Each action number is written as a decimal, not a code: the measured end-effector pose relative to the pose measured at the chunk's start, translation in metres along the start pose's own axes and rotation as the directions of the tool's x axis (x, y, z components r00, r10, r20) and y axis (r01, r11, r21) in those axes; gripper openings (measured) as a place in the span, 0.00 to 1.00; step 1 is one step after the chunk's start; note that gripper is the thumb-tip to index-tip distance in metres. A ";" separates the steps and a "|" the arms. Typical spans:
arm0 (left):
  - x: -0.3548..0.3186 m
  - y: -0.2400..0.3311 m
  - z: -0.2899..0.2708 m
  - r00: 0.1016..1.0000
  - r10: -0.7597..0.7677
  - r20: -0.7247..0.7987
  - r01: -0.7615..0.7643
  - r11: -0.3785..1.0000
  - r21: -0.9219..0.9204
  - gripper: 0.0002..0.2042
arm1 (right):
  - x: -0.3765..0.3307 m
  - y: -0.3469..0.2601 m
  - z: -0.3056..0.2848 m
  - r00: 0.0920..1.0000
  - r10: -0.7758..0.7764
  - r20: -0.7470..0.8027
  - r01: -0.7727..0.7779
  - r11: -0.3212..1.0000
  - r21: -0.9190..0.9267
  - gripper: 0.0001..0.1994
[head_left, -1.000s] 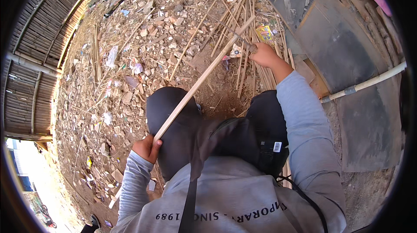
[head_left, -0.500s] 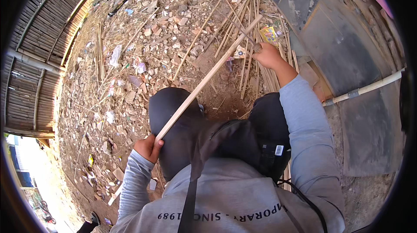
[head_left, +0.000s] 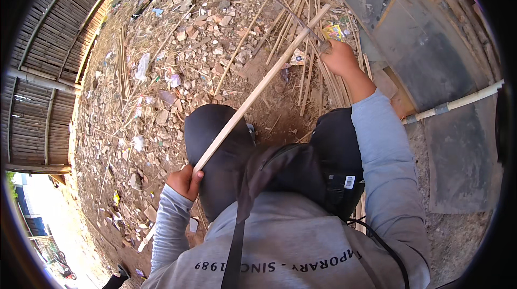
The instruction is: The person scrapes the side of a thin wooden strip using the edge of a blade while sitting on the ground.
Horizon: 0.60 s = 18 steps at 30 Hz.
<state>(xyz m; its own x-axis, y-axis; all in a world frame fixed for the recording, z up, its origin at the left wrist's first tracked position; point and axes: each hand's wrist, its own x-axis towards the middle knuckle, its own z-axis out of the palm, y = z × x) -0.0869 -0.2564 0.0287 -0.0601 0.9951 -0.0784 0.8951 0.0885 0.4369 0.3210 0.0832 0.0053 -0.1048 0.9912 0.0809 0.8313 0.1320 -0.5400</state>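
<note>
My left hand point(head_left: 184, 182) is closed around the near part of a long pale wooden strip point(head_left: 258, 91), which slants up to the right across my left knee. The strip's lower end comes out beyond my left forearm. In my right hand point(head_left: 342, 57) is the handle of a long, thin-bladed knife point(head_left: 291, 11). Its dark, narrow blade points away to the upper left and crosses the strip near its far end. Whether the edge bites into the wood cannot be made out.
Several thin strips point(head_left: 318, 73) lie in a pile beyond my right knee. Rubble and litter point(head_left: 161, 100) cover the ground ahead and left. A slatted bamboo wall point(head_left: 48, 36) stands at the left. Dark flat sheets point(head_left: 431, 68) and a pale pole point(head_left: 460, 103) lie at the right.
My right hand and the knife have shifted slightly farther away and to the right, and the blade lies at a flatter slant. The strip's far end has risen a little; my left hand keeps its grip.
</note>
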 end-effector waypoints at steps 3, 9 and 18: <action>0.000 0.001 0.002 1.000 0.003 -0.019 -0.003 1.000 -0.002 0.21 | -0.005 -0.004 0.001 1.000 -0.026 -0.018 0.029 0.984 0.176 0.21; 0.007 0.001 -0.007 0.999 -0.011 -0.031 0.013 0.997 0.070 0.21 | -0.011 -0.031 -0.010 0.985 -0.029 0.168 -0.091 0.743 0.663 0.14; 0.024 0.003 -0.041 0.979 0.193 -0.062 -0.173 0.956 0.239 0.20 | -0.064 -0.048 -0.055 0.962 -0.145 0.229 -0.049 0.738 0.673 0.20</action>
<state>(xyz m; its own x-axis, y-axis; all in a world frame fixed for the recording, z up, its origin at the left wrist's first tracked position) -0.1038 -0.2303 0.0646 0.0866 0.9942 0.0633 0.9712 -0.0984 0.2172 0.3182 0.0124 0.0724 -0.3468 0.9373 -0.0356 0.2512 0.0563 -0.9663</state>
